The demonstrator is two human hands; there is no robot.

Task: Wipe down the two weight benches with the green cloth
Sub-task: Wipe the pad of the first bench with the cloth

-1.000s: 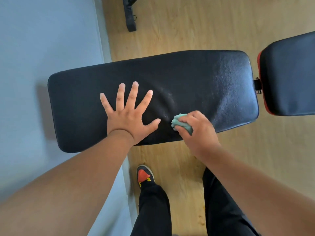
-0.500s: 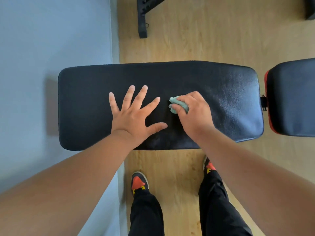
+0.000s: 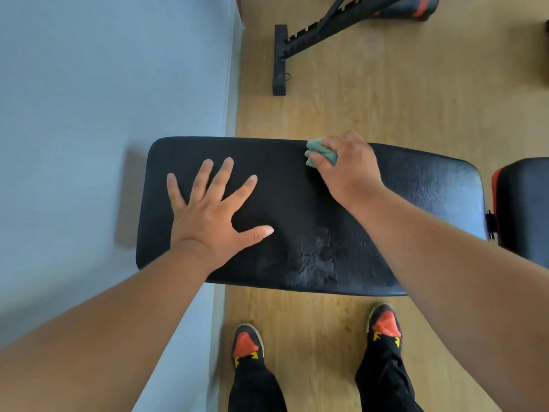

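A black padded bench pad lies across the middle of the view. My left hand rests flat on its left half, fingers spread, holding nothing. My right hand grips a bunched green cloth and presses it on the pad at its far edge. A damp smear shows on the pad near its front edge. A second pad, black with a red side, joins on at the right. The frame of another bench stands on the floor at the top.
A blue-grey wall runs along the left, close to the pad's left end. Wooden floor lies beyond and in front of the bench. My two feet in black and orange shoes stand just in front of the pad.
My right hand has slid the green cloth from the pad's near edge across to its far edge. My left hand has stayed flat on the pad.
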